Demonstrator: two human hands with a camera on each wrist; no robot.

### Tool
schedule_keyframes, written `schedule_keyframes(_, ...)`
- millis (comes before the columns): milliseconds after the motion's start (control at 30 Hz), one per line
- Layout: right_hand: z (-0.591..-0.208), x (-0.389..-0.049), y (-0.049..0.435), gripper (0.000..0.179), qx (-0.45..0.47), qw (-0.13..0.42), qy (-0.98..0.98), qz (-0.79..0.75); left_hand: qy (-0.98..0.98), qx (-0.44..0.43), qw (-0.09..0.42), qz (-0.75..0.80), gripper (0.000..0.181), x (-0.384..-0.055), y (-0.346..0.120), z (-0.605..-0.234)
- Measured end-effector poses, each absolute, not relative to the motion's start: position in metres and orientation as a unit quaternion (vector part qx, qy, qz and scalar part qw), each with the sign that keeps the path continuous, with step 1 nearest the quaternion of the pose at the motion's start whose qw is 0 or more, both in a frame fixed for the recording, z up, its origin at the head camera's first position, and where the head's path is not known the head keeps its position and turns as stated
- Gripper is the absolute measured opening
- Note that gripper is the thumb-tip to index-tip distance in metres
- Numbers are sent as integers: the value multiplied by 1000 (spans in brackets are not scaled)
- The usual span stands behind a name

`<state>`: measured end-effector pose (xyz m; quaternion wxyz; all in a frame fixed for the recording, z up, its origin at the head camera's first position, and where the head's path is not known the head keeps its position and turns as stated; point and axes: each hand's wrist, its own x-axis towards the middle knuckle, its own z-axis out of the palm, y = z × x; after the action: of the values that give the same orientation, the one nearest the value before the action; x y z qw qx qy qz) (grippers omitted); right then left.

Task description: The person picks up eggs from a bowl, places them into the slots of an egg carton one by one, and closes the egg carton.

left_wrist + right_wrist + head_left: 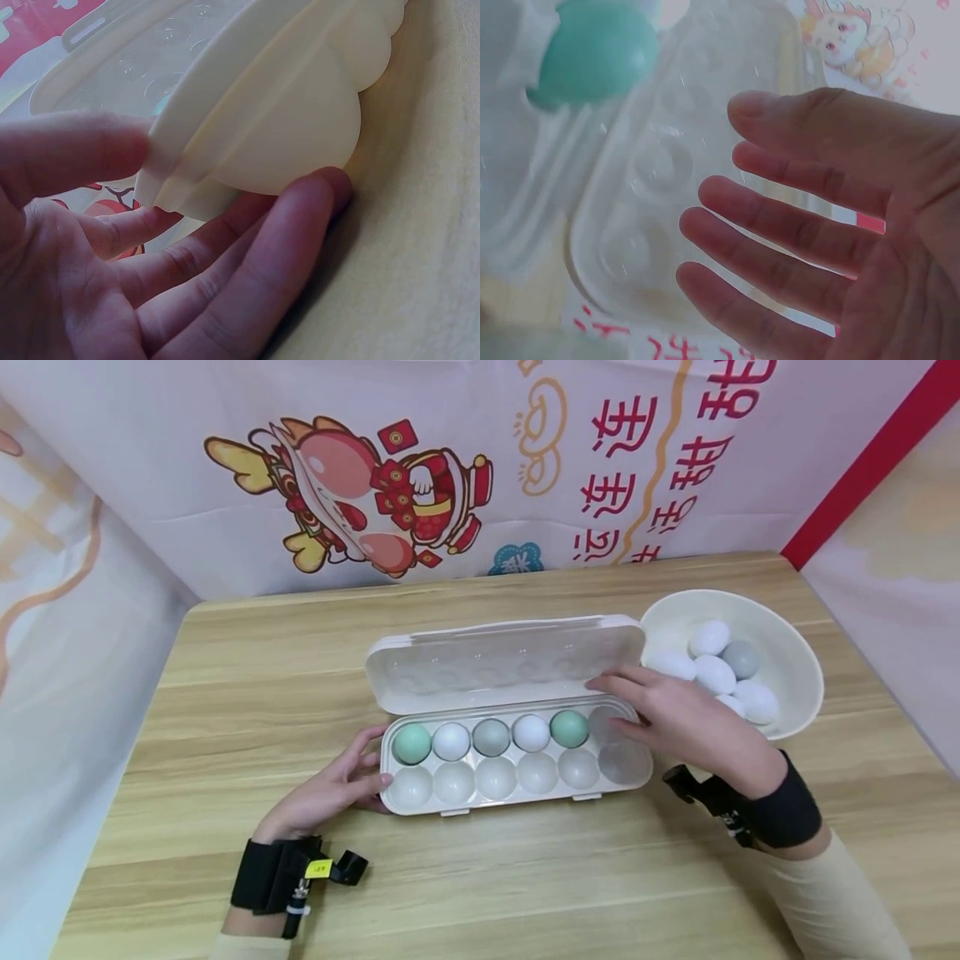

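Fingers of the right hand [681, 714] apart, nothing between them, over the right end of the carton [496, 777]; its long axis runs left to right; left hand [330, 787] grips its left end; bowl [801, 664] of eggs [715, 675] nearer the right hand.

Head view looking down, wrist views close (all sharing the carton [496, 777])

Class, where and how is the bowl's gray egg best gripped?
Probably by its rounded sides, from above, slightly right: the gray egg lies in the open bowl, white eggs on its left and near sides, bare bowl on its right.
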<state>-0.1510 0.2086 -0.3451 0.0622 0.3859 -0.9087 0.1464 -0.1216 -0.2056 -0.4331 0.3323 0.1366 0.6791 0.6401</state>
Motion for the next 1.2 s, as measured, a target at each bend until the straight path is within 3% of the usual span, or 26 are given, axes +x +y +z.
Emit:
schedule_keyframes(700, -331, -163, 246, 44, 332, 123, -921, 162, 674, 133, 329, 648, 59, -118, -208, -434)
schedule_keyframes(1200, -326, -182, 276, 46, 275, 113, -938, 181, 669, 140, 332, 651, 58, -120, -206, -432)
